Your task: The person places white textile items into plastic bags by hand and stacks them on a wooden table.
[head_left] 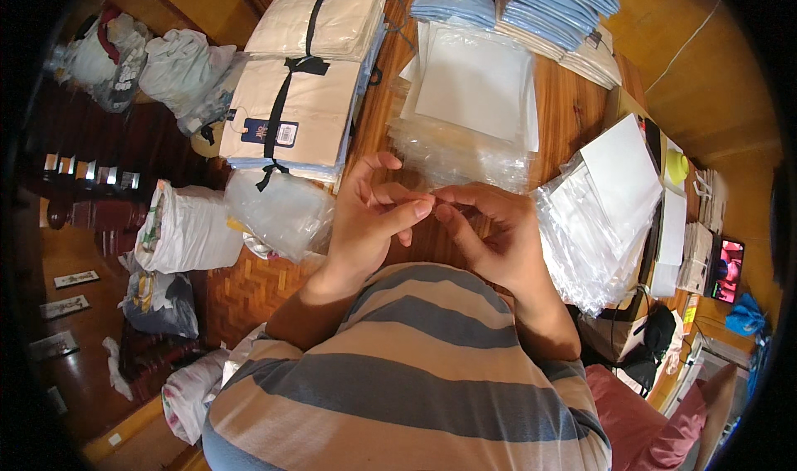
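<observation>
My left hand [375,213] and my right hand [496,232] meet at the fingertips in front of my striped shirt, above the near edge of the wooden table. Thumb and index finger of the left are pinched together, its other fingers loosely bent. The right hand's fingers curl in a pinch against them. Whatever lies between the fingertips is too small to make out. Just beyond the hands are clear plastic sleeves [465,159] with white sheets [475,80] on top. To the left stands a cream cloth stack [332,97] tied with a black strap, a dark tag on it.
Folded light-blue cloths [552,14] are piled at the far side. More plastic sleeves [585,238] with white card lie at the right, near a lit phone [730,259]. A clear plastic bag [278,209] sits at the left edge. Stuffed bags [187,230] stand further left.
</observation>
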